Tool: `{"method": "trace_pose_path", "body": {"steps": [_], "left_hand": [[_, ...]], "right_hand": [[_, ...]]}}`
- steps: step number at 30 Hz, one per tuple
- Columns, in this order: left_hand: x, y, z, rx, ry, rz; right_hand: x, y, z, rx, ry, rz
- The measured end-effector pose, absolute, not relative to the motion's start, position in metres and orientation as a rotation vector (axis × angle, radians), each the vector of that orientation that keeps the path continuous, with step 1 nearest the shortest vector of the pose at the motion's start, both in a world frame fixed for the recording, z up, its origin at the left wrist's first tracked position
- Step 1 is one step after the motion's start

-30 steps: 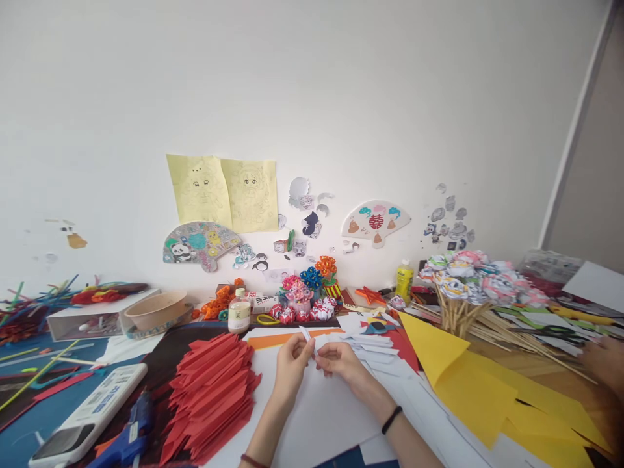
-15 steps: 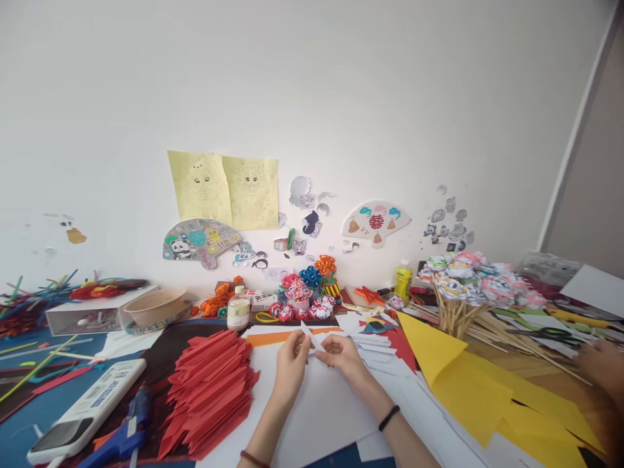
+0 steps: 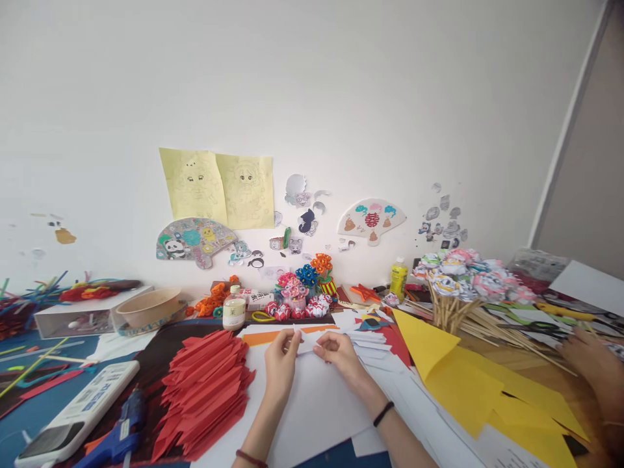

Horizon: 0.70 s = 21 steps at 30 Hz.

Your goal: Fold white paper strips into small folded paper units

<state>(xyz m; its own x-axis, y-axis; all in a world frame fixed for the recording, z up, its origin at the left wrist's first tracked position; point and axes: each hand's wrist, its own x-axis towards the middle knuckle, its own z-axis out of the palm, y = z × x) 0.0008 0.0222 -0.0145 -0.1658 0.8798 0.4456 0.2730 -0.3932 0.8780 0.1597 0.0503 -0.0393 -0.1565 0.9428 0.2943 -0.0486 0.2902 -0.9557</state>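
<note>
A small piece of white paper (image 3: 307,340) is pinched between my two hands, just above white sheets (image 3: 322,403) spread on the table. My left hand (image 3: 284,361) grips its left end with thumb and fingers. At the other end, my right hand (image 3: 338,354) holds it between thumb and forefinger. Part of the paper is hidden by my fingers, and its folds are hard to make out. Left of my hands lies a pile of folded red paper strips (image 3: 205,393). Several white paper pieces (image 3: 373,344) lie just beyond my right hand.
Yellow sheets (image 3: 468,390) cover the right side. A blue glue gun (image 3: 119,432) and a white device (image 3: 80,413) lie at left. Paper flowers on sticks (image 3: 458,286) and a glue bottle (image 3: 398,279) stand behind. Another person's hand (image 3: 587,354) is at far right.
My hands have drawn slightly apart, and the paper between them now lies flatter. The view has shifted a little, and the other person's hand has come further into it.
</note>
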Motion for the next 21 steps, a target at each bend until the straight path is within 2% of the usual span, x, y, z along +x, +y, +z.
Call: {"method": "trace_pose_path", "body": {"steps": [14, 16, 21], "left_hand": [[-0.002, 0.026, -0.018, 1.537, 1.322, 1.612], [-0.002, 0.026, -0.019, 1.530, 1.328, 1.601], [-0.001, 0.028, -0.021, 1.537, 1.391, 1.552]], "right_hand": [[0.158, 0.052, -0.041, -0.959, -1.523, 1.112], [0.168, 0.053, -0.037, -0.997, -1.560, 0.919], [0.221, 0.049, -0.020, -1.404, -1.601, 0.047]]}}
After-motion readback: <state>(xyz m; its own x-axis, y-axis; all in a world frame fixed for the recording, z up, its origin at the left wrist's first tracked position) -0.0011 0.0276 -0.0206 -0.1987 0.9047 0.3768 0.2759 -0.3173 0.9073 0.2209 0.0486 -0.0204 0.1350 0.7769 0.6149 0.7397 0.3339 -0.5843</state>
